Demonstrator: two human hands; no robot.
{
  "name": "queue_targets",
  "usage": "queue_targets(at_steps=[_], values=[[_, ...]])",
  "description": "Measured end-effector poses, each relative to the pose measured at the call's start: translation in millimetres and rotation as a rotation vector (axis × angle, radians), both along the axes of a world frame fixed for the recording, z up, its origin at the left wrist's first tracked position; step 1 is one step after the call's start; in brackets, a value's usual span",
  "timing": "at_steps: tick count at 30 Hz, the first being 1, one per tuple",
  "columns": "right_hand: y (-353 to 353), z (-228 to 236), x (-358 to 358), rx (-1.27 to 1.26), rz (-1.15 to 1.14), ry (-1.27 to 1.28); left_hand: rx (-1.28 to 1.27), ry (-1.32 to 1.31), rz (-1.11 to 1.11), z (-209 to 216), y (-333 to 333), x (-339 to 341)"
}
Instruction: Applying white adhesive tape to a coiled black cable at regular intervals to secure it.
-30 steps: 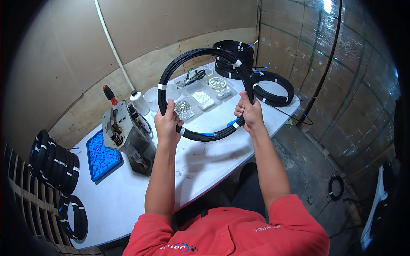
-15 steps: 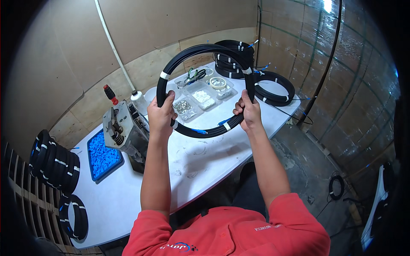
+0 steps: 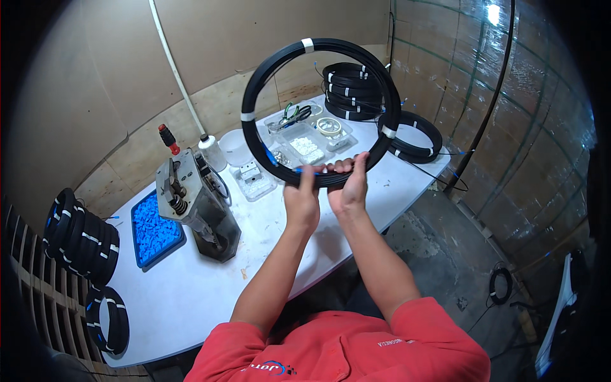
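A coil of black cable (image 3: 256, 83) is held up over the white table, bound at several spots with white tape. Blue connectors show along its lower left part. My left hand (image 3: 302, 202) grips the bottom of the ring, thumb in front. Close beside it, my right hand (image 3: 349, 188) also closes on the bottom, fingers laid over the cable. Through the ring appear a clear tray of small white parts (image 3: 304, 148), a roll of tape (image 3: 328, 127) and pliers (image 3: 299, 115).
A metal press (image 3: 202, 207) stands left on the table (image 3: 172, 305), beside a blue tray of blue pieces (image 3: 153, 229). Stacked cable coils (image 3: 347, 95) are at the back, another coil (image 3: 417, 153) right of them, more coils (image 3: 86, 245) at left. A white bottle (image 3: 210, 153) stands behind the press.
The coil has turned in my hands and risen a little. My hands have moved from its two sides to its bottom, close together.
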State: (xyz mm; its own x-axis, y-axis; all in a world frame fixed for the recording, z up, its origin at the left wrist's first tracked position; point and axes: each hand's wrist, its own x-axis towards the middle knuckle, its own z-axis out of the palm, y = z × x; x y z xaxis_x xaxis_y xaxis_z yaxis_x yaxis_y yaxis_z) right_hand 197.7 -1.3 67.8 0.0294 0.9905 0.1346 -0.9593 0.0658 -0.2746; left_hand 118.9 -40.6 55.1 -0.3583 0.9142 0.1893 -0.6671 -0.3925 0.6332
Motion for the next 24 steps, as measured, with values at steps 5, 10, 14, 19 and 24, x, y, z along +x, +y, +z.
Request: queue_targets(at_steps=[5,10,14,19,24], values=[[13.8,-23.6,19.3,0.209,-0.045,-0.319,0.044,-0.085,0.107,16.4,19.0,-41.1],[37.4,19.9,81.4,0.304,0.023,-0.443,-0.078,0.224,0.056,36.3,13.1,-100.1],[25.9,13.6,71.8,0.183,0.072,-0.555,-0.222,0.381,-0.011,46.1,17.7,-130.2],[25.0,-10.7,62.1,0.153,0.036,-0.596,-0.283,0.53,0.001,51.4,13.1,-136.5],[37.2,-15.7,83.7,0.086,0.192,-0.524,-0.227,0.645,-0.026,67.4,-2.9,-126.7]])
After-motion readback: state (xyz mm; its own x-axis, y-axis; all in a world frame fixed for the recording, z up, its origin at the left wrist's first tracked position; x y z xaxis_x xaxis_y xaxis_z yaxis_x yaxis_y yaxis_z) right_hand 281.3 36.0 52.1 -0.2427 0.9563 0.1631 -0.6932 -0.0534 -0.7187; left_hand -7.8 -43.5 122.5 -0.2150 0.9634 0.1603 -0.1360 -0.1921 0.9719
